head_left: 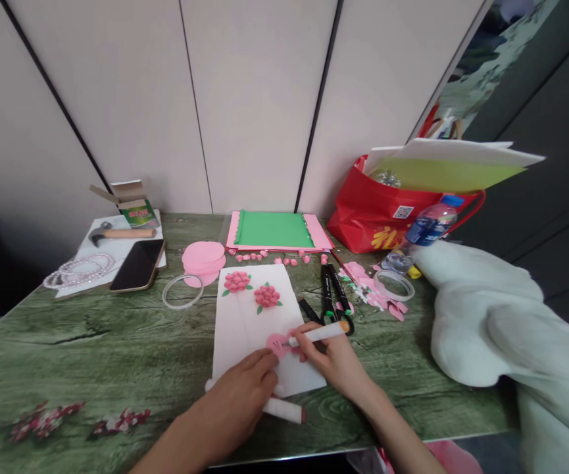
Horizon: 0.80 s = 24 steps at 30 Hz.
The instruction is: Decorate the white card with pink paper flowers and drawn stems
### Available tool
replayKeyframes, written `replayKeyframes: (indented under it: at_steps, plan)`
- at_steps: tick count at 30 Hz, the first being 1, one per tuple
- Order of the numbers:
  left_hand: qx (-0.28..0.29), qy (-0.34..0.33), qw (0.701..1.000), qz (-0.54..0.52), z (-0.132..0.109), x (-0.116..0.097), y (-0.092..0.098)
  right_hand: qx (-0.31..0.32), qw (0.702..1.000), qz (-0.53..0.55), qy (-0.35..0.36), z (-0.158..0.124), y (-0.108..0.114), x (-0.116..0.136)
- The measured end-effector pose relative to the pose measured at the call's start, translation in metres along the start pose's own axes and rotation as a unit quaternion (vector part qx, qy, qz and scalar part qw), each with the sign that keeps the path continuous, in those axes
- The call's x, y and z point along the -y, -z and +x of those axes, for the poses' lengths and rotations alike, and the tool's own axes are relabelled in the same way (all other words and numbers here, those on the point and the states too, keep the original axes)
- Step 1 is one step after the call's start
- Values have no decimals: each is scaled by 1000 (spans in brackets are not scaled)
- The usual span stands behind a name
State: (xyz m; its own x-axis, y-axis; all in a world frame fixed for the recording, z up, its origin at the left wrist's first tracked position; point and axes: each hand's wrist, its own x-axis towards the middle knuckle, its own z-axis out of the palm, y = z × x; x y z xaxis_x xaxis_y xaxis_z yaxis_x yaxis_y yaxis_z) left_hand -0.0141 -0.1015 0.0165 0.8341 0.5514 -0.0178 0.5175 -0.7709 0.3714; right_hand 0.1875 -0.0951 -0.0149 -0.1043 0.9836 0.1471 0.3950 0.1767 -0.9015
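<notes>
My right hand (331, 355) is closed around a white marker with an orange end (324, 332), its tip on a small pink paper piece (277, 344) that bears dark marks. The pink piece lies on a white sheet (237, 322) with two pink flower clusters (267, 296) and green leaves. My left hand (247, 388) rests low on the sheet, its fingertips at the pink piece's lower edge; whether it grips anything is hidden. Under and beside it lies a white marker with a reddish end (285, 411).
Black markers (327, 289), scissors (346, 322), tape rolls (183, 291) and pink paper circles (204, 260) surround the sheet. Behind are a green sheet (274, 229) and red bag (363, 210). A phone (137, 264) and hammer (123, 233) lie left; a bottle (425, 227) and white statue (481, 316) stand right.
</notes>
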Motion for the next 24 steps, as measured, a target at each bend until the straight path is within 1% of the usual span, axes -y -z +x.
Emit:
replayKeyframes:
  at_steps: [4, 7, 9, 12, 14, 18, 24]
  plan:
    - [8, 1, 1000, -6, 0, -1, 3, -7, 1000, -2, -5, -2, 1, 1]
    - [19, 2, 1000, -6, 0, -1, 6, -8, 1000, 4, -17, -5, 6, 3]
    - [27, 11, 1000, -6, -1, -2, 8, -38, 998, 36, -25, -7, 12, 4]
    - [34, 30, 999, -18, -1, -3, 8, -104, 989, 103, -22, -13, 21, 3]
    - [32, 32, 998, -35, -2, -2, 8, -127, 981, 144, -27, -17, 24, 0]
    - [22, 18, 998, -56, -3, 2, 6, -130, 972, 188, -55, -25, 21, -4]
    - [-2, -17, 999, -37, -4, 3, 7, -116, 961, 245, -50, -29, 14, -1]
